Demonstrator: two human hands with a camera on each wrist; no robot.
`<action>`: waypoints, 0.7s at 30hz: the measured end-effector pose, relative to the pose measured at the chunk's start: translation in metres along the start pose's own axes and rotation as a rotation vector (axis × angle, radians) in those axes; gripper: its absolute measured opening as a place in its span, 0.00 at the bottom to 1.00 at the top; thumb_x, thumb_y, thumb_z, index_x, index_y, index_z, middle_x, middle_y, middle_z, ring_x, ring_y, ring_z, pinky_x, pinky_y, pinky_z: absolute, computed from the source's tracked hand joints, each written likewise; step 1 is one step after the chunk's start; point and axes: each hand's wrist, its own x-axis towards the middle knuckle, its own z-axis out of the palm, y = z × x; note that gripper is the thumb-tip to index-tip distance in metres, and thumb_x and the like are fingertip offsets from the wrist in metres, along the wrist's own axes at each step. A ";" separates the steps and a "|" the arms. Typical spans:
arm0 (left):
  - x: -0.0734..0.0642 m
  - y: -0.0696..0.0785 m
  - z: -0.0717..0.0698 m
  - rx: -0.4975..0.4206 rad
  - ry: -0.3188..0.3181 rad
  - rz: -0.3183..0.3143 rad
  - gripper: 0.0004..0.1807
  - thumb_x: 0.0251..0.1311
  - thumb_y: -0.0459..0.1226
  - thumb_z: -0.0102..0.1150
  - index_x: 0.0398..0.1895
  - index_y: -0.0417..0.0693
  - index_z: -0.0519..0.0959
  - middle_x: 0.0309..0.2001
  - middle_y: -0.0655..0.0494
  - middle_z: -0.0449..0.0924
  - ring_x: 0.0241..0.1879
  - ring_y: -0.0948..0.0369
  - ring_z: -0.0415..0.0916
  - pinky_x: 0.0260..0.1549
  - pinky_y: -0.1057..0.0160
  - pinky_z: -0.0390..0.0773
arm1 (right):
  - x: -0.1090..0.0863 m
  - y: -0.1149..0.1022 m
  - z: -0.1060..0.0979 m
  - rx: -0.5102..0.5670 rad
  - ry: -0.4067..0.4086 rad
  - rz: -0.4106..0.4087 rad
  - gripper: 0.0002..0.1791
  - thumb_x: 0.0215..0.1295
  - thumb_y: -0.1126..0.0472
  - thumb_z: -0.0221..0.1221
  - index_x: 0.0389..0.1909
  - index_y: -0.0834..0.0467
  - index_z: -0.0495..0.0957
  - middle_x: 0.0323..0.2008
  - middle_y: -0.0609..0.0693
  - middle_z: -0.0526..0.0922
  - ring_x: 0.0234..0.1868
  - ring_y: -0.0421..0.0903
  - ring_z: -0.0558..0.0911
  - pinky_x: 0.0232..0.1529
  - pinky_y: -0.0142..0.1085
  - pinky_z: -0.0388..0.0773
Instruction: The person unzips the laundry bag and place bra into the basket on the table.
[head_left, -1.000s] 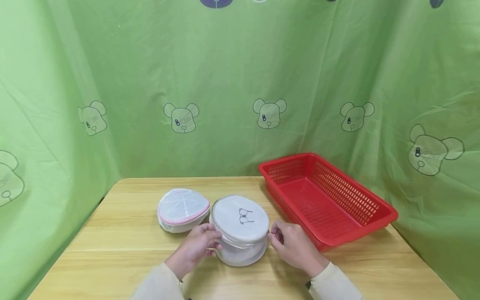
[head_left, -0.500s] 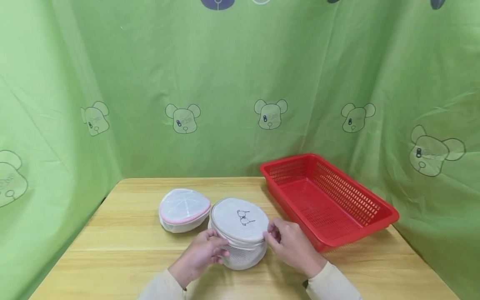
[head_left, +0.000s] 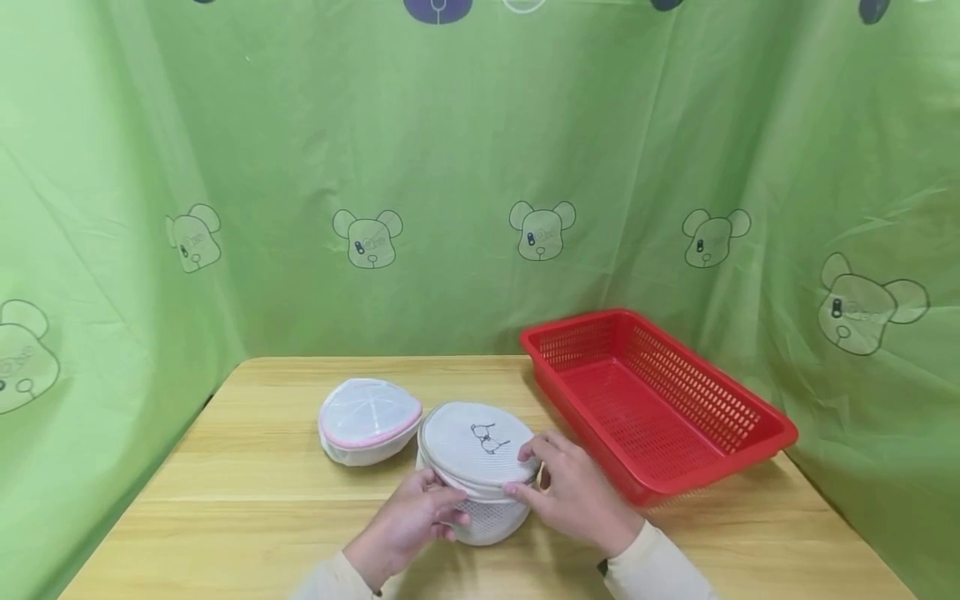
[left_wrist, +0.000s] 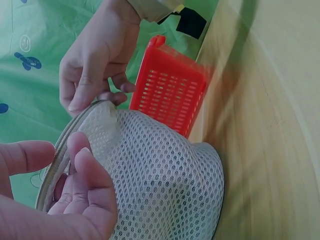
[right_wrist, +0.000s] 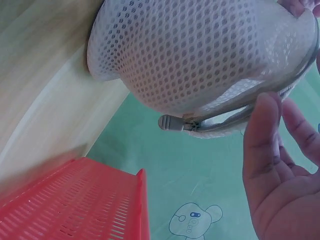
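A round white mesh laundry bag [head_left: 461, 442] with a small dog drawing on its lid stands between my hands. On its near left side, my left hand [head_left: 411, 518] pinches the zippered rim [left_wrist: 62, 145] between thumb and fingers. My right hand [head_left: 573, 496] pinches the same rim at the near right, thumb in front and fingers over the lid. In the right wrist view the zipper pull [right_wrist: 172, 123] hangs at the rim's side, and the zipper edges gape beside it. The mesh wall [left_wrist: 160, 175] bulges below the rim.
Left of the bag lies a second white mesh bag [head_left: 367, 412] with pink trim. A red plastic basket [head_left: 585, 421] sits at the right of the wooden table [head_left: 247, 475], close beyond my right hand. Green curtain [head_left: 450, 308] hangs behind and on both sides.
My right hand has moved left along the rim, its fingers coming over the lid. The left hand has shifted slightly right and nearer, and the laundry bag has turned and come a little nearer.
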 end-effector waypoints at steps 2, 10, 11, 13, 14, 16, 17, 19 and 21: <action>0.000 -0.001 0.001 0.000 0.002 0.001 0.21 0.61 0.32 0.56 0.54 0.31 0.65 0.43 0.48 0.75 0.32 0.62 0.76 0.29 0.68 0.74 | 0.000 -0.001 0.000 -0.007 -0.017 0.010 0.22 0.49 0.51 0.74 0.39 0.57 0.78 0.39 0.44 0.75 0.28 0.37 0.74 0.29 0.28 0.74; -0.004 -0.003 0.004 0.004 -0.009 0.010 0.22 0.62 0.31 0.55 0.57 0.30 0.64 0.44 0.48 0.75 0.32 0.61 0.74 0.28 0.68 0.73 | 0.001 0.000 0.003 -0.023 -0.041 -0.045 0.20 0.51 0.50 0.72 0.39 0.57 0.81 0.38 0.44 0.79 0.29 0.36 0.74 0.30 0.29 0.76; -0.004 -0.004 0.005 0.002 -0.008 0.009 0.22 0.62 0.31 0.55 0.57 0.30 0.64 0.44 0.48 0.75 0.32 0.61 0.74 0.28 0.68 0.73 | 0.001 0.001 0.003 -0.023 -0.038 -0.056 0.18 0.52 0.50 0.72 0.38 0.57 0.81 0.36 0.44 0.79 0.28 0.36 0.74 0.30 0.29 0.75; -0.005 -0.005 0.005 -0.001 -0.005 0.009 0.22 0.62 0.32 0.55 0.57 0.31 0.64 0.43 0.49 0.74 0.32 0.62 0.74 0.28 0.68 0.73 | 0.001 0.002 0.004 -0.019 -0.026 -0.071 0.15 0.54 0.51 0.71 0.35 0.56 0.81 0.34 0.43 0.79 0.27 0.37 0.75 0.28 0.28 0.75; -0.005 -0.005 0.004 -0.003 -0.004 0.009 0.22 0.62 0.32 0.55 0.56 0.31 0.64 0.43 0.49 0.74 0.32 0.62 0.74 0.28 0.68 0.73 | 0.001 0.002 0.005 -0.021 -0.021 -0.073 0.13 0.54 0.52 0.71 0.34 0.55 0.81 0.33 0.42 0.79 0.26 0.37 0.75 0.27 0.28 0.74; -0.006 -0.006 0.004 -0.007 -0.001 0.008 0.21 0.62 0.32 0.55 0.56 0.31 0.64 0.42 0.50 0.74 0.31 0.62 0.74 0.28 0.68 0.72 | 0.002 0.002 0.005 -0.025 -0.007 -0.082 0.11 0.55 0.53 0.70 0.32 0.54 0.80 0.31 0.41 0.78 0.26 0.37 0.75 0.27 0.28 0.73; -0.006 -0.007 0.004 -0.009 -0.001 0.007 0.21 0.62 0.32 0.55 0.55 0.32 0.64 0.41 0.50 0.74 0.31 0.62 0.74 0.28 0.68 0.72 | 0.002 0.002 0.005 -0.026 0.000 -0.084 0.10 0.55 0.53 0.70 0.31 0.54 0.80 0.30 0.41 0.78 0.26 0.37 0.74 0.26 0.28 0.73; -0.007 -0.008 0.003 -0.016 -0.005 0.007 0.21 0.62 0.32 0.55 0.55 0.31 0.64 0.40 0.51 0.74 0.31 0.62 0.74 0.28 0.68 0.72 | 0.003 0.002 0.005 -0.022 0.014 -0.089 0.10 0.55 0.54 0.70 0.29 0.53 0.79 0.29 0.40 0.77 0.26 0.36 0.74 0.26 0.28 0.73; -0.007 -0.009 0.002 -0.024 -0.008 0.008 0.21 0.62 0.32 0.55 0.56 0.31 0.64 0.39 0.52 0.75 0.30 0.62 0.75 0.27 0.68 0.72 | 0.004 0.002 0.006 -0.013 0.033 -0.100 0.10 0.56 0.55 0.70 0.28 0.52 0.78 0.28 0.39 0.75 0.26 0.35 0.73 0.26 0.27 0.73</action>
